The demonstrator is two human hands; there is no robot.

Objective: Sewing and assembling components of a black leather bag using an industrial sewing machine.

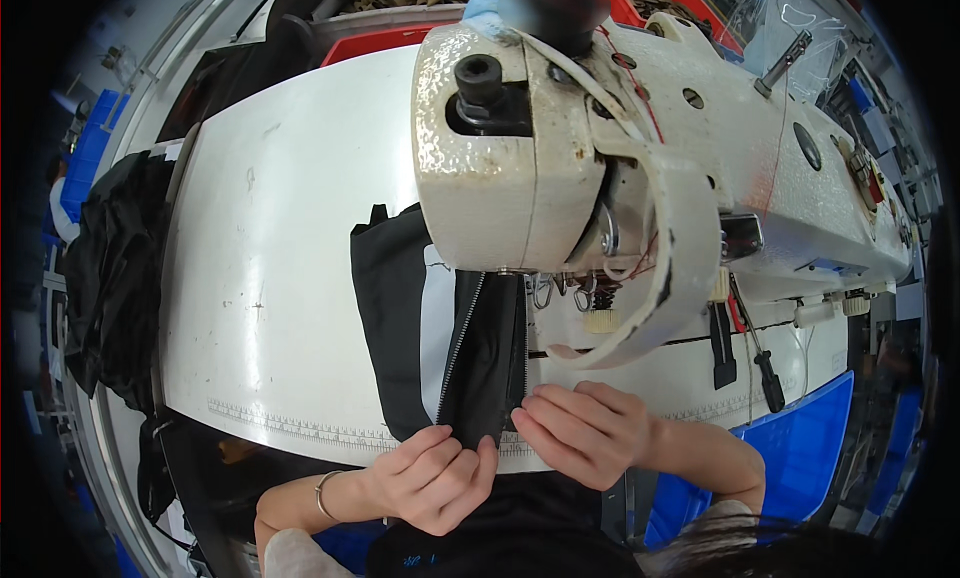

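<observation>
- Pinching zippered cloth (435, 328) on the desk (265, 218), partly under sewing machine (470, 203).
- Had left grip (430, 478) clamped on near edge, right grip (590, 433) seemingly too.
- Risked puckers, imo, from uneven tugging.

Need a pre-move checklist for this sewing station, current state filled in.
1. Left hand on the near end of the black fabric: ok.
2. Right hand at the fabric's right edge: ok, fingertips against it.
3. Fingers clear of the sewing machine head: ok, both hands sit nearer the wearer.
4. Zipper teeth visible: ok, a row runs from under the head toward the left hand.
5. Needle position: cannot tell, hidden by the head.
6. Loose tools put away: not ok, a screwdriver lies right of the machine's guard.
</observation>
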